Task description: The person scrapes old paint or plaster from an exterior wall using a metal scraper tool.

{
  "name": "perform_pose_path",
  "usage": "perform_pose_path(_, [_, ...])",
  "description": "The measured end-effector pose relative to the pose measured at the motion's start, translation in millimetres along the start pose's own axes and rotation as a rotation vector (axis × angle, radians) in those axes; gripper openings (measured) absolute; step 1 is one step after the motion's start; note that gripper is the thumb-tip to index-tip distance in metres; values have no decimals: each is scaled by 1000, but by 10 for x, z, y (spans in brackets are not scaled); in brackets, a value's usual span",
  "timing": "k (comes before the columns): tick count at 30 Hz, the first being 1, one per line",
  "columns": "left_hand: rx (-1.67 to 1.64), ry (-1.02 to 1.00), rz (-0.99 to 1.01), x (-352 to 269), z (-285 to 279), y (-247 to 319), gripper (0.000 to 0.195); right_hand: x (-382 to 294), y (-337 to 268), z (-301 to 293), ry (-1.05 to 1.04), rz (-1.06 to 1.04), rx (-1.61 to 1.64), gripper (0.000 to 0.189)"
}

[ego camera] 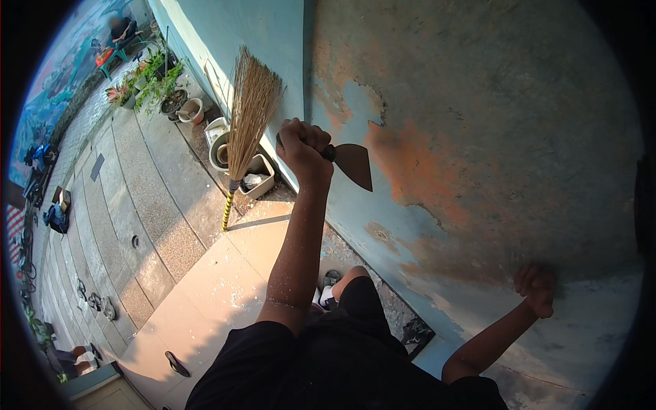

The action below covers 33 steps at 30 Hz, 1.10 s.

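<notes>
My left hand (305, 148) grips the dark handle of a putty knife, its broad blade (356, 164) pointing right, in front of the wall. Whether the blade touches the wall cannot be told. The wall (425, 169) has peeling light-blue paint, with orange and grey patches laid bare. At the lower right my right hand (535, 289) is at the wall's lower part, fingers curled and blurred; whether it holds anything is unclear. A stick broom (251, 113) with a yellow-and-black handle stands bristles up, beside my left hand.
Plastic containers (259, 177) and potted plants (159, 84) line the wall's foot at left. Paint flakes lie on the tiled floor (220, 277). A flip-flop (177, 363) and other footwear (95, 301) lie at left. A seated person (123, 32) is far off; another person's legs show lower left.
</notes>
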<state>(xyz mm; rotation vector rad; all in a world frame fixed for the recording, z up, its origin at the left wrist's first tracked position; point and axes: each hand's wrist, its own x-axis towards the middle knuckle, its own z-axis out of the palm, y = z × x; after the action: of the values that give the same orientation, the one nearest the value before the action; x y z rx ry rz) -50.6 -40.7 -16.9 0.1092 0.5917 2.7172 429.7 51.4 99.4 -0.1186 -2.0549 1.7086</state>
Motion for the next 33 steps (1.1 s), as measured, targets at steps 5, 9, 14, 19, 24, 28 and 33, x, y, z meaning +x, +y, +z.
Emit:
perform_pose_path(5, [27, -9, -10, 2, 93, -25, 36, 2, 1, 0, -35, -22, -5, 69])
perform_pose_path(9, [130, -60, -83, 53, 17, -108, 34, 41, 36, 5, -80, -85, -61, 71])
perform_pose_path(14, [-100, -91, 30, -57, 127, 73, 28, 20, -11, 5, -84, -59, -83, 68])
perform_pose_path(19, [-33, -83, 37, 65, 98, -19, 27, 21, 34, 1, -67, -75, -77, 69])
perform_pose_path(24, [-178, -95, 77, 41, 184, 285, 26, 1, 2, 1, -58, -45, -84, 69])
perform_pose_path(28, [27, -94, 65, 74, 126, -93, 26, 48, 12, 22, -46, -59, -53, 67])
perform_pose_path(33, [19, -105, 23, -31, 36, 64, 31, 1, 0, 4, 2, -11, -18, 67])
